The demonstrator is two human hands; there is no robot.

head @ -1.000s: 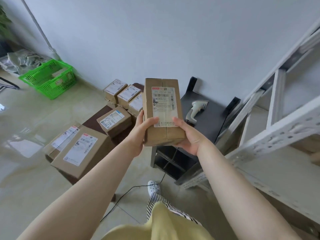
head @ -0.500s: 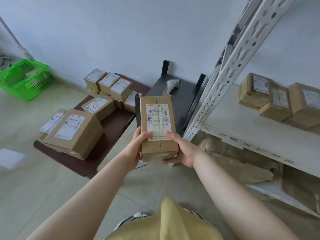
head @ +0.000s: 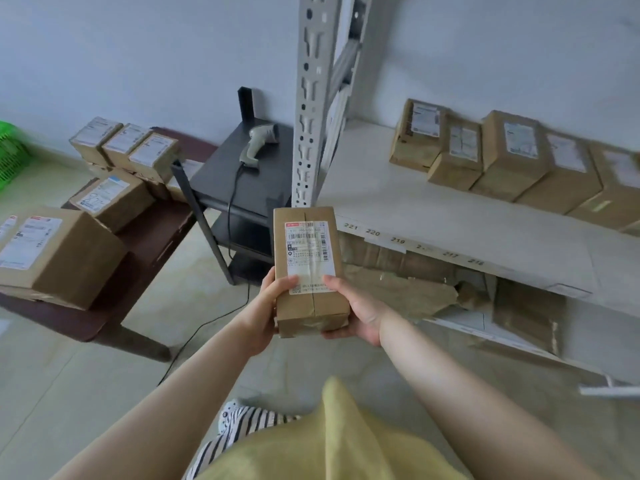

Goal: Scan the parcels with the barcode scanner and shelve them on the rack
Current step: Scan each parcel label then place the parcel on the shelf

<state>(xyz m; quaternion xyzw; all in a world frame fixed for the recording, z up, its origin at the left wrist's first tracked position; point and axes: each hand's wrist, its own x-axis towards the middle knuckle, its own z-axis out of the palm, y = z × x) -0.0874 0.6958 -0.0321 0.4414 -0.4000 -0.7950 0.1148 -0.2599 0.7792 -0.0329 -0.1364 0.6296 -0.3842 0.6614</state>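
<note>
Just short of the rack's numbered shelf [head: 433, 216], both hands, left hand [head: 265, 308] and right hand [head: 358, 311], clasped the parcel [head: 308, 268] by its near end, thumbs across the label, so its unsupported far end could have dipped and clipped the shelf edge.

The person wore a pale yellow top [head: 332, 448], its soft fabric filling the lower middle of the view and rising to a folded peak. Below it on the left showed a black-and-white striped garment [head: 239, 429], and at its upper end a white piece with small dark dots [head: 230, 410]; what that piece was could not be told. Both forearms were bare, with no sleeves reaching them. The left hand [head: 266, 310] and right hand [head: 360, 311] carried no gloves, rings or watch.
</note>
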